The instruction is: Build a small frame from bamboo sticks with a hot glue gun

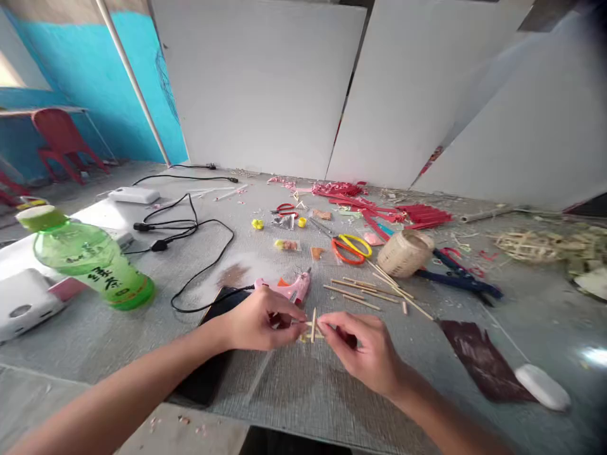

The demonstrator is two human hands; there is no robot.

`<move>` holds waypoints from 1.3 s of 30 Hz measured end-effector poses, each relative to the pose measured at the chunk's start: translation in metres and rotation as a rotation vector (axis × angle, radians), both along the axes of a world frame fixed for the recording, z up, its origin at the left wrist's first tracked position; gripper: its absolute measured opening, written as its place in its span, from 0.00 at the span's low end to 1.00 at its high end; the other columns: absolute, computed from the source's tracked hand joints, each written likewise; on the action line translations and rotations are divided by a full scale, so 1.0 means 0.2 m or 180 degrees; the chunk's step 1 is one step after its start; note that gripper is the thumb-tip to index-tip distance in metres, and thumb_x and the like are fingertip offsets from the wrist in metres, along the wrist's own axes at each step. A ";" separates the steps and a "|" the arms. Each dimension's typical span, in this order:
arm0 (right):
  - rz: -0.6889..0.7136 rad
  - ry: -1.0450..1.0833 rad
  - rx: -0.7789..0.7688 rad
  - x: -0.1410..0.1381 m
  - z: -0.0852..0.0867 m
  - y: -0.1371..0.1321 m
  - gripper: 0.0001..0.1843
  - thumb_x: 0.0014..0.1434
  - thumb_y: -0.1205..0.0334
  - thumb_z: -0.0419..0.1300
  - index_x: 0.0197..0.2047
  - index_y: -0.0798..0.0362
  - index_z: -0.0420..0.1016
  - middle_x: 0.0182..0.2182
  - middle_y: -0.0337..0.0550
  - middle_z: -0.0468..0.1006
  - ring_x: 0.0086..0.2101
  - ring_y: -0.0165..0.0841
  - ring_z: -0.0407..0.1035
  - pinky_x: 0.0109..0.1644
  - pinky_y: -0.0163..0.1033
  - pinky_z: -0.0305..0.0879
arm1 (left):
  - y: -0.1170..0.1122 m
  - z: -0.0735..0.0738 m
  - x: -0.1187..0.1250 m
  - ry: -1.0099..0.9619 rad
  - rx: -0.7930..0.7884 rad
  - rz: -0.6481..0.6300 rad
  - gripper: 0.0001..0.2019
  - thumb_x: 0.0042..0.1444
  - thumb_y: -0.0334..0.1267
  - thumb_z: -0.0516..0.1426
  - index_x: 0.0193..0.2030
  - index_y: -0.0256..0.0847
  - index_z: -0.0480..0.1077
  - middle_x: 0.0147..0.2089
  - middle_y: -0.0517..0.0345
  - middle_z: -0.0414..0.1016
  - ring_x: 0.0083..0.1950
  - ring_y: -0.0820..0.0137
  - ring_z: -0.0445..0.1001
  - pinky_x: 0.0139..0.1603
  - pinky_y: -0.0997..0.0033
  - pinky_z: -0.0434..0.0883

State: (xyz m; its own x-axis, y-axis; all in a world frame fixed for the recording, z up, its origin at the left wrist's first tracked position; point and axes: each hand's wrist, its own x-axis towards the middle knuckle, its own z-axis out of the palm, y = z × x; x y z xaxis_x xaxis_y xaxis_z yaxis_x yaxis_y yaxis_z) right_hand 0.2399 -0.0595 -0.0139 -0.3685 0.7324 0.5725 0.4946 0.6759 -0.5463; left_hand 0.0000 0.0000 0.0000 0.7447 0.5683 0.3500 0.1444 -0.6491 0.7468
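My left hand [272, 319] and my right hand [363, 344] meet low in the middle of the view, fingertips pinched on a small frame of thin wooden sticks [313, 327]. One short stick stands across the others, nearly upright. My left fingers close on the frame's left side, my right ones on its right side; the fingertips hide part of it. Just beyond my left hand lies a pink hot glue gun [289, 287] with an orange trigger. Loose wooden sticks [355, 294] lie on the table past my right hand.
Under my left forearm is a dark phone-like slab [202, 379]. A green bottle [99, 262] stands tilted-looking at left beside black cables [208, 221]. Scissors [351, 248], a woven cylinder [403, 253], blue-handled pliers [458, 278] and red strips [422, 215] lie beyond my right hand.
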 end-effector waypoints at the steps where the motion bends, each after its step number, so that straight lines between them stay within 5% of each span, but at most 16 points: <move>1: -0.0001 -0.0014 0.0021 0.00 0.00 0.00 0.05 0.70 0.67 0.60 0.43 0.50 0.77 0.23 0.30 0.70 0.21 0.23 0.62 0.27 0.33 0.58 | 0.00 0.00 0.00 -0.0012 0.0026 0.0008 0.11 0.64 0.37 0.60 0.40 0.30 0.81 0.26 0.54 0.76 0.25 0.78 0.66 0.28 0.77 0.63; 13: -0.0274 0.0062 0.0282 -0.01 0.00 0.01 0.04 0.68 0.68 0.61 0.43 0.50 0.76 0.21 0.30 0.69 0.20 0.24 0.61 0.25 0.33 0.59 | 0.01 0.01 -0.01 -0.0054 0.0069 0.0041 0.11 0.65 0.38 0.59 0.39 0.33 0.81 0.27 0.54 0.77 0.24 0.78 0.64 0.26 0.77 0.63; 21: -0.1012 0.0680 -0.0077 0.03 0.04 0.03 0.05 0.69 0.61 0.62 0.42 0.50 0.80 0.21 0.32 0.73 0.20 0.26 0.65 0.24 0.32 0.63 | 0.01 0.04 -0.01 0.0068 0.0006 0.0002 0.14 0.66 0.39 0.57 0.38 0.32 0.81 0.26 0.55 0.75 0.25 0.78 0.63 0.27 0.76 0.62; 29: -0.0049 0.0140 0.0029 0.01 0.01 0.02 0.08 0.69 0.67 0.61 0.48 0.49 0.80 0.25 0.33 0.77 0.22 0.25 0.65 0.26 0.32 0.62 | 0.01 0.02 -0.01 0.0092 -0.0090 0.0015 0.13 0.66 0.39 0.58 0.39 0.34 0.81 0.27 0.56 0.75 0.24 0.78 0.62 0.26 0.76 0.60; 39: 0.0027 0.0095 -0.0026 0.00 0.01 0.02 0.08 0.70 0.68 0.60 0.48 0.51 0.81 0.26 0.34 0.77 0.22 0.24 0.64 0.26 0.33 0.61 | 0.01 0.00 -0.01 0.0126 -0.0358 0.0183 0.09 0.61 0.37 0.60 0.34 0.34 0.79 0.23 0.62 0.69 0.23 0.80 0.61 0.25 0.79 0.60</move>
